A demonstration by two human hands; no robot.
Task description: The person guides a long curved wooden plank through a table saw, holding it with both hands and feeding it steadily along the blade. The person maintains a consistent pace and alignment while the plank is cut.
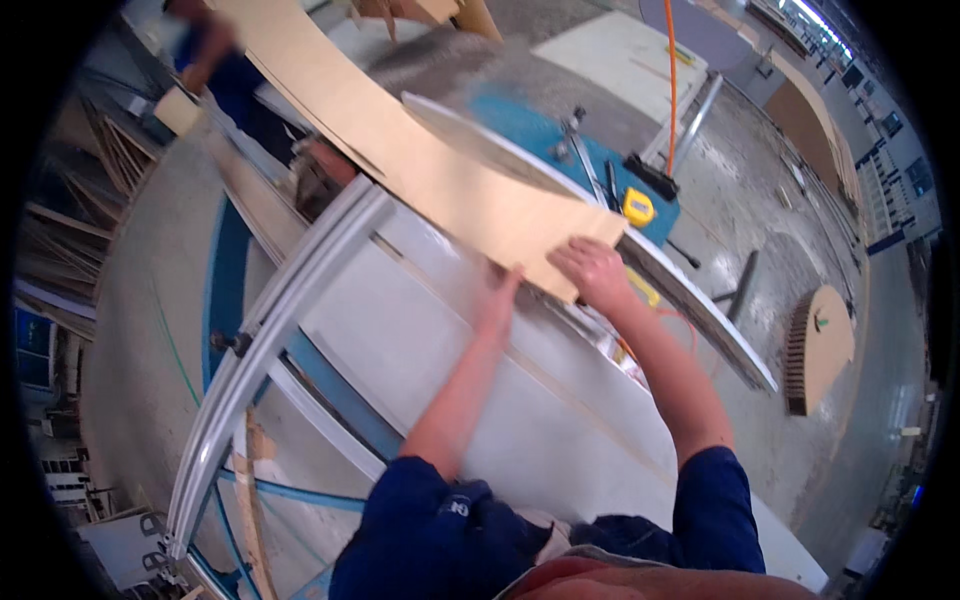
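Both arms reach far across the pale surface (420, 340), the left hand (497, 292) edge-on, fingers straight, the right hand (592, 270) pressing flat, fingers spread, on the long plywood board (400, 140).

You get bright, even daylight, strong fisheye bending at the black rim, and motion blur throughout the view.

A woodworking shop: a sliding table saw (520, 400), stacked boards (110, 160), a dusty concrete floor (760, 200).
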